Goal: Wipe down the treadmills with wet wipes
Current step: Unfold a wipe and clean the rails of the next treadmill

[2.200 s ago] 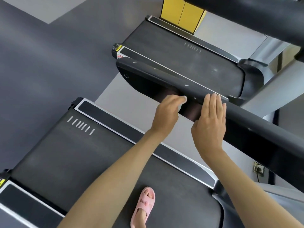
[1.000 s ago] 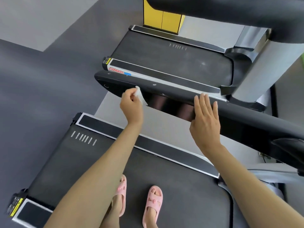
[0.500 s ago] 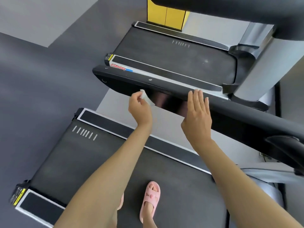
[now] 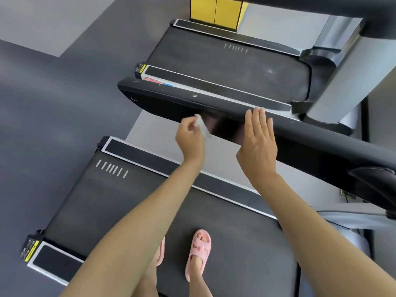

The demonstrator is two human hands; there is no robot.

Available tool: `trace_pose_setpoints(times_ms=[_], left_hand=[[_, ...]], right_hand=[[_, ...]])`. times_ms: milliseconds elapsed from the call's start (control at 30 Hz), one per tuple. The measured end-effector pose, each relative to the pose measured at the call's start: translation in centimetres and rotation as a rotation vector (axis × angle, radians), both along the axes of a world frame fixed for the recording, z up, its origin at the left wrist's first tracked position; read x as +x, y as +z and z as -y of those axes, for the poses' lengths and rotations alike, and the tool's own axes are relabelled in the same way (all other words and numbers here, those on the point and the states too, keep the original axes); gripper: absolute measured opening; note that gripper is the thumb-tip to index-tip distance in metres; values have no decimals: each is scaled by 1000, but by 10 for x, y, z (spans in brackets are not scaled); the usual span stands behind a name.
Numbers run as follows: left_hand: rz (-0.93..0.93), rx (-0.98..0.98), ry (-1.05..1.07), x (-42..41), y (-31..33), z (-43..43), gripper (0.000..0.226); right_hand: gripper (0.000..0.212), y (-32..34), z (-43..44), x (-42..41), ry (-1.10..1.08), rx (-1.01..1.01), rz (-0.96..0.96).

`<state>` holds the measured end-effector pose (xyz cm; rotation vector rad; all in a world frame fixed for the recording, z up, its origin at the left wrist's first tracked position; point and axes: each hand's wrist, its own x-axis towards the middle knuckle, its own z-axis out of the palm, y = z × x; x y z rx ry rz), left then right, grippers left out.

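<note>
Sliding toward the flat right hand (image 4: 258, 144) bracing the handrail (image 4: 162, 103), the left hand (image 4: 189, 138) is pinching a wet wipe (image 4: 201, 126) against it.

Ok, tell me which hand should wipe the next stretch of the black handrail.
Left. The left hand pinches the wet wipe right by the side of the handrail. The right hand lies flat on the rail, fingers straight, and holds no wipe, so it likely suits bracing.

A yellow cabinet (image 4: 216, 11) stands at top centre. Dark grey floor (image 4: 53, 103) fills the left, with a paler patch (image 4: 42, 18) in the upper left corner. Pink slippers (image 4: 198, 251) show at bottom centre.
</note>
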<state>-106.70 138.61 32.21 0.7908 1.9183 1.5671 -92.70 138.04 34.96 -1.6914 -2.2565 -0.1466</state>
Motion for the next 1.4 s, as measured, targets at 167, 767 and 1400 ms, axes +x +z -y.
trace_pose_setpoints(times_ms=[167,767,1400], left_hand=[[102,-9,311,-60,11,-43,20],[-49,39,-57,13,7,0,16],[-105,77,-338,123,24,22,18]], right_hand=[[76,0,-1,2,5,-6,3],[65,14,-3,37,34,14,20],[58,30,26,103,-382,-60,1]])
